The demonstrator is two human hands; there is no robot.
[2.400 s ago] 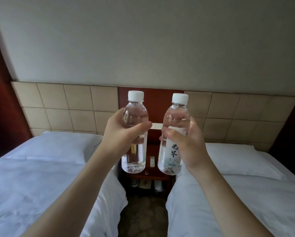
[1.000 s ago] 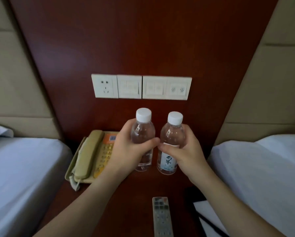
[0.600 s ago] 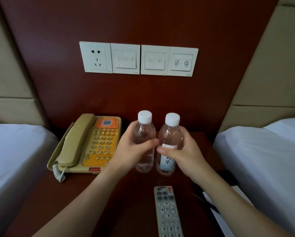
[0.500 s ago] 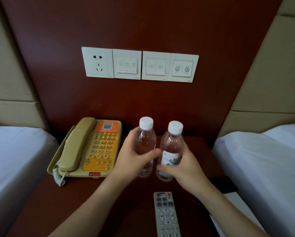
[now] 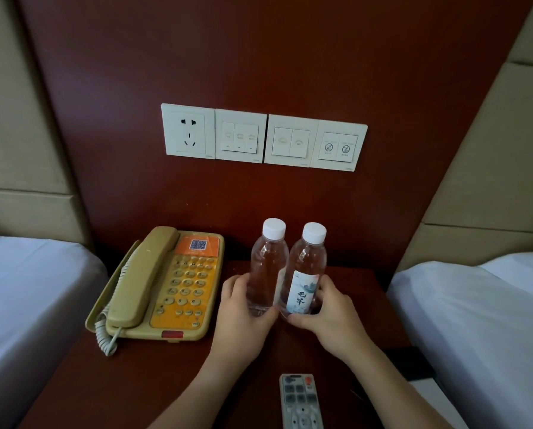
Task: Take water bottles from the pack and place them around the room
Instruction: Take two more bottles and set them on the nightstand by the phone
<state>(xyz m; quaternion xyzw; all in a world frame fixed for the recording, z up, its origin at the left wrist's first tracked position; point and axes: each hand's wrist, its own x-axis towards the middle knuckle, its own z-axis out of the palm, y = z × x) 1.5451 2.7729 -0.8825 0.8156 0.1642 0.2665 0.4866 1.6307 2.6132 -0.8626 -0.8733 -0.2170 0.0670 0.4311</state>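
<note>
Two clear water bottles with white caps stand upright side by side on the dark wooden nightstand [image 5: 178,373]. The left bottle [image 5: 266,261] has its label turned away; the right bottle [image 5: 305,274] shows a white label with dark characters. My left hand [image 5: 243,317] wraps the lower part of the left bottle. My right hand [image 5: 330,314] holds the base of the right bottle. The two bottles touch each other. The pack is out of view.
A beige and orange telephone [image 5: 163,283] sits on the nightstand left of the bottles. A grey remote control [image 5: 300,400] lies near the front edge. White beds flank the nightstand: left bed [image 5: 27,298], right bed [image 5: 475,320]. A socket and switch panel [image 5: 262,137] is on the wall.
Both bottles came down from mid-air onto the nightstand. My hands slid lower on them, and the right bottle turned so its label faces me.
</note>
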